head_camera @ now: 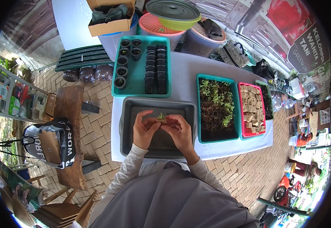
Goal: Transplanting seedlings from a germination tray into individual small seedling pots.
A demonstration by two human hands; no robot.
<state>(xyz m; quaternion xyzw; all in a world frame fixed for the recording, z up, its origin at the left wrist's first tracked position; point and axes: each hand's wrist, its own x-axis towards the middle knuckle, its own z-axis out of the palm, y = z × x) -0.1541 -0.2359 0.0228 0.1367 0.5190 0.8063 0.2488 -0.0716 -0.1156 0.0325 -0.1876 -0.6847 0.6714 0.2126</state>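
My left hand point(145, 128) and my right hand point(179, 128) meet over a grey plastic basin point(123, 125). Between their fingertips they hold a small brown paper seedling pot point(161, 120) with a green seedling point(161, 116) on top. To the right, a teal tray point(198, 114) holds dark soil and many seedlings. Beside it, a red tray point(264, 114) is filled with small brown paper pots point(251, 102). Behind the basin, a teal tray point(138, 82) carries black nursery pots, some with seedlings point(120, 82) and others in two stacks point(155, 68).
Lidded tubs point(165, 25) and an open cardboard box point(111, 28) stand behind the table. A further tray point(270, 99) of dark soil lies at the far right. On the left is a wooden bench point(68, 105) with a bag point(68, 142). A person point(305, 168) is at far right.
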